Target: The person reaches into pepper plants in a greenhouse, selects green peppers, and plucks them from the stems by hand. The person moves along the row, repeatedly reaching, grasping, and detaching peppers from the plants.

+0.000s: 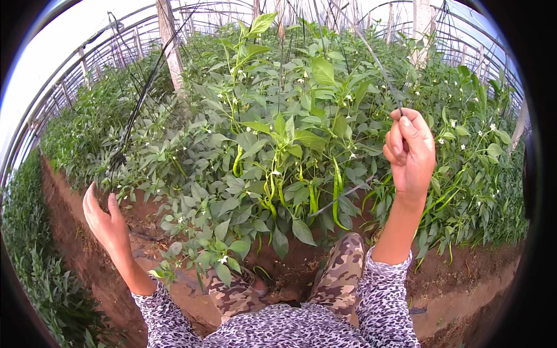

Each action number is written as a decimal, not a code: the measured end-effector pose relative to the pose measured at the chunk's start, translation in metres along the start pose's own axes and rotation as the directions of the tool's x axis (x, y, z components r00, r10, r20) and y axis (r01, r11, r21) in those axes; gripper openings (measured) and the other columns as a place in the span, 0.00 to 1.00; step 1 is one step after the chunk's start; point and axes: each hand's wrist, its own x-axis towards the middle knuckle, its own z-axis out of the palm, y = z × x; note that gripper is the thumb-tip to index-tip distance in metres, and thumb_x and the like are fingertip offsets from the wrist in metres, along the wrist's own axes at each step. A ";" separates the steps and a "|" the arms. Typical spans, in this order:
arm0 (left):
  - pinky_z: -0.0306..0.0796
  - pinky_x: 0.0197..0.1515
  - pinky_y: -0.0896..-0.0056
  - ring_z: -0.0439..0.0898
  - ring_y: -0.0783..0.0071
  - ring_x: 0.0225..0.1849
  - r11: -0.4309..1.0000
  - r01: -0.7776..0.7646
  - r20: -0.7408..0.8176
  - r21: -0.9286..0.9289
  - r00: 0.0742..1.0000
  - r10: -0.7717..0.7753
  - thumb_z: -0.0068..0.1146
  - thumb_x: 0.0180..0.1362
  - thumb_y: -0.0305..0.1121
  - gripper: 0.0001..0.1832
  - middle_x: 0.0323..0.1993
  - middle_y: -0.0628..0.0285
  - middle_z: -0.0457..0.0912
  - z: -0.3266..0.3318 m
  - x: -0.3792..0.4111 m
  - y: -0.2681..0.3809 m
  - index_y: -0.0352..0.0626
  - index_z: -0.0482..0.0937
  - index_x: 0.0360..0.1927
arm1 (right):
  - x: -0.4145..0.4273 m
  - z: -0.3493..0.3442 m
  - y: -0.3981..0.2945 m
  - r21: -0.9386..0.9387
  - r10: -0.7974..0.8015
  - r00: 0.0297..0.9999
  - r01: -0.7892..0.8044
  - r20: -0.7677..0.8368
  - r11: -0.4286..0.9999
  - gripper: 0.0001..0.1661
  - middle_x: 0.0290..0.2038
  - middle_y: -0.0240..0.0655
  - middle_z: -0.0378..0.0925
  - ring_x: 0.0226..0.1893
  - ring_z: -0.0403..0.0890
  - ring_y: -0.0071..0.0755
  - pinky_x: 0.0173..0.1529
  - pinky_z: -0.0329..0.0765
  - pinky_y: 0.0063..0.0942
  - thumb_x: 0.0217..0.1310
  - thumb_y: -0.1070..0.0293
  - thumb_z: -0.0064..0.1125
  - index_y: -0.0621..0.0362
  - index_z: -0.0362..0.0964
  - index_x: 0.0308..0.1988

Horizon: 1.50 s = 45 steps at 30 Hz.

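Observation:
Between the thumb and fingertips of my right hand [409,152] is the end of a dark string [375,54], drawn taut up and to the left. My left hand [104,226] is raised at the left with thumb and fingers apart and nothing seen in it. Just above it hangs a bundle of black strings [138,106]. Before me stands a leafy pepper plant [278,143] with white flowers. Long green chili peppers [337,191] hang low on it. A grey strip of cord [341,199] crosses its lower right side.
Wooden posts [170,43] and a thicker pale post [421,32] rise among the dense plants. Curved greenhouse hoops [65,71] arch behind. Bare soil [461,300] runs along the row, and another plant row [48,278] borders it at left. One leafy branch [224,256] overhangs my camouflage trousers.

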 end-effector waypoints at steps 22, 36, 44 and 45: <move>0.68 0.31 0.58 0.76 0.55 0.25 0.634 0.243 0.482 -0.734 0.844 0.234 0.54 0.51 0.36 0.11 0.22 0.51 0.77 0.126 -0.029 0.332 0.36 0.75 0.24 | -0.020 0.009 0.039 -0.194 0.173 0.984 -0.165 0.028 0.967 0.08 0.18 0.27 0.69 0.15 0.58 0.10 0.19 0.53 0.12 0.63 0.71 0.45 0.63 0.68 0.38; 0.57 0.20 0.82 0.64 0.88 0.18 0.124 0.713 0.719 -0.690 0.657 0.226 0.58 0.50 0.26 0.03 0.17 0.72 0.73 0.189 0.005 0.275 0.38 0.78 0.24 | 0.031 0.046 0.120 -0.335 0.074 0.934 0.051 0.350 0.941 0.07 0.33 0.36 0.72 0.33 0.73 0.27 0.40 0.71 0.24 0.55 0.76 0.48 0.67 0.70 0.36; 0.64 0.31 0.83 0.70 0.87 0.26 0.046 0.711 0.697 -0.701 0.671 0.252 0.57 0.53 0.25 0.05 0.27 0.70 0.79 0.179 -0.008 0.278 0.36 0.80 0.33 | 0.099 0.026 0.162 -0.802 0.558 0.798 -0.170 0.228 0.572 0.05 0.22 0.31 0.71 0.24 0.73 0.23 0.27 0.70 0.23 0.52 0.72 0.48 0.62 0.69 0.27; 0.64 0.31 0.83 0.70 0.87 0.26 0.081 0.697 0.690 -0.713 0.674 0.264 0.57 0.53 0.24 0.06 0.27 0.70 0.79 0.180 -0.009 0.277 0.36 0.80 0.34 | 0.100 0.026 0.163 -0.819 0.589 0.777 -0.177 0.223 0.545 0.06 0.22 0.34 0.72 0.23 0.74 0.26 0.27 0.70 0.26 0.51 0.72 0.48 0.63 0.70 0.27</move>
